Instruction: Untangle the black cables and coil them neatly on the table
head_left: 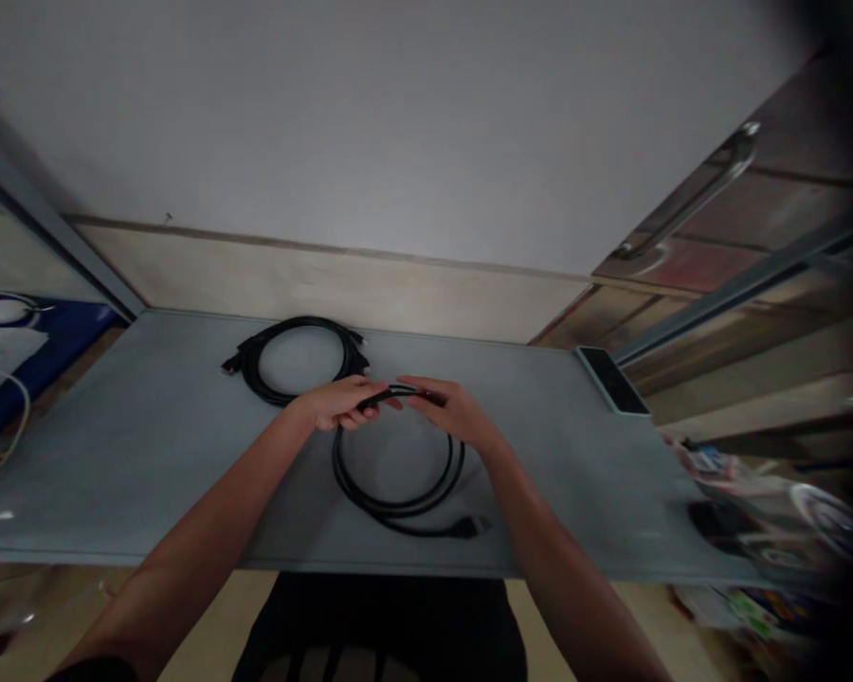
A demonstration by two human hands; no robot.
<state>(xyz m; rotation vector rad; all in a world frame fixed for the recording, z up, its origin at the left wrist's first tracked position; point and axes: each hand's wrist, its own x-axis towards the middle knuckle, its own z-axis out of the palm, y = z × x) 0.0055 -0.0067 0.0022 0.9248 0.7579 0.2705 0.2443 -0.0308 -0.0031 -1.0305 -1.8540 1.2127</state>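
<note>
Gripping slim black looped cable (398, 511) in left hand (341, 403); pinching same upper strands in right hand (455, 407). Hanging down to flat grey desk (569, 474), near fuller black coiled cable (305, 321). Probably mid-handling of loops; calls for steady grip both sides.

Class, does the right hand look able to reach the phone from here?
Probably yes: only bare table separates the right hand from the phone, though it would first have to release the cable.
</note>
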